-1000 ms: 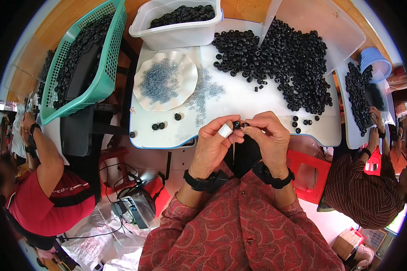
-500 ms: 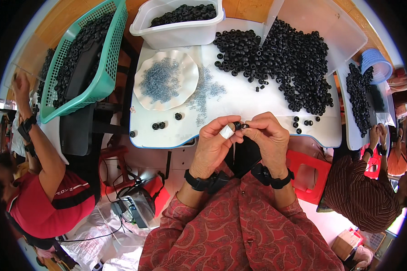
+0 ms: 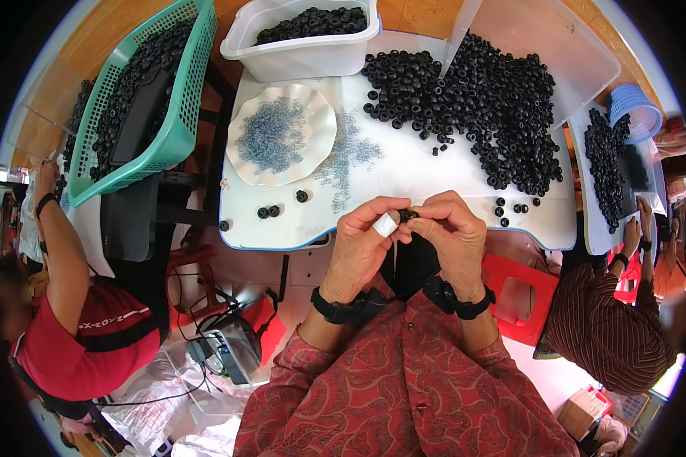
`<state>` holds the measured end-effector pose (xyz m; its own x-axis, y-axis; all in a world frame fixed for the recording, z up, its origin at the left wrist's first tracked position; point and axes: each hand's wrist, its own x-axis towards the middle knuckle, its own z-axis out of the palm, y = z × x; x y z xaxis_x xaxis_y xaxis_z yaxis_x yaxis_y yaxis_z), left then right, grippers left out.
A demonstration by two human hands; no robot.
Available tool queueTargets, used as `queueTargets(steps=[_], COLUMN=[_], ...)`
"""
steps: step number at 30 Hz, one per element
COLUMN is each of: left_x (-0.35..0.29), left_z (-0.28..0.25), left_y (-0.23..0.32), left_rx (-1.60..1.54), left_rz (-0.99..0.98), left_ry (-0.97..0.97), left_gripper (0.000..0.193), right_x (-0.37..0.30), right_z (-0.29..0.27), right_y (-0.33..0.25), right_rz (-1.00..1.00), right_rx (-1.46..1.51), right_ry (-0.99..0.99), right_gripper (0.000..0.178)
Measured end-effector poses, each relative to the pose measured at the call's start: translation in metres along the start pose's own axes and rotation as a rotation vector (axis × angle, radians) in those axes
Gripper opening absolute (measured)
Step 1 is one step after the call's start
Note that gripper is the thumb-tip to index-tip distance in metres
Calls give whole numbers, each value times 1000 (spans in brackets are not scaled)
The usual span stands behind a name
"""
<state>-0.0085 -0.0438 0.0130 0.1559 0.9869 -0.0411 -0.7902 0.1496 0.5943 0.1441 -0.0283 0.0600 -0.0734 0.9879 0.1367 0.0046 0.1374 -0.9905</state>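
Observation:
My left hand and my right hand meet just off the front edge of the table. Between their fingertips is a small round black plastic part, pinched from both sides and partly covered by the fingers. White tape wraps one finger of my left hand. A white wavy-rimmed plate holds a heap of small clear bluish pieces, with more of them spilled beside it. A large pile of black parts spreads across the right of the table.
A white tub of black parts stands at the back. A green basket stands left of the table. Several loose black parts lie near the front edge. A red stool is below right. People work on both sides.
The black part has turned or shifted slightly between my fingertips, and the fingers have closed nearer together. The left co-worker's raised arm has moved. The right co-worker's hands have moved apart.

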Motion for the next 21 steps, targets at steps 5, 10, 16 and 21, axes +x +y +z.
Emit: queueTargets(steps=[5,10,16,21], left_x=[-1,-2,-4,-8], left_z=[0,3,5,9], left_y=[0,2,3,9], left_rx=[24,102,227,340], left_rz=[23,49,93,96], left_ry=[4,71,115,127], left_gripper=[26,24,20,19], right_x=[0,-2,-4,-4], right_z=[0,-1,2,0], right_y=[1,-2,-4,-4], right_rz=[-18,-36,-115,-188], right_rx=[-30,-113,-229,-305], right_ry=[-21,-33,-22,-36], right_gripper=[14,13,13,14])
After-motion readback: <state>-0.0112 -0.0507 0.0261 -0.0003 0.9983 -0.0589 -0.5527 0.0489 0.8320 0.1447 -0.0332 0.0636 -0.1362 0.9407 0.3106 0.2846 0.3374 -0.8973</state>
